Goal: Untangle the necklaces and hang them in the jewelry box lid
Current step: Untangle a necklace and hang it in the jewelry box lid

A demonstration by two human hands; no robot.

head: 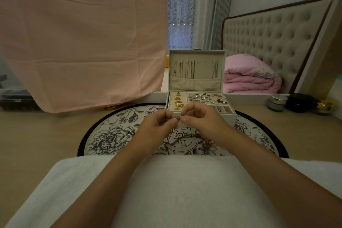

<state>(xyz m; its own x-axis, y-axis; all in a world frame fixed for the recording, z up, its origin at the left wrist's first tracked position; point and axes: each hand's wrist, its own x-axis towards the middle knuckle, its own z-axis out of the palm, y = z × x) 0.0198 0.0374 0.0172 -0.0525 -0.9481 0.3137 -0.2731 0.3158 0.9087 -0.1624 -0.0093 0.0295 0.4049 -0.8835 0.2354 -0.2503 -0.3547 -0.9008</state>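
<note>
The left hand (157, 126) and right hand (201, 123) pinched one bead (178, 118) in their fingers (173, 121); a hard pull apart would probably have tightened the trailing cord (187, 137) tangle.
</note>
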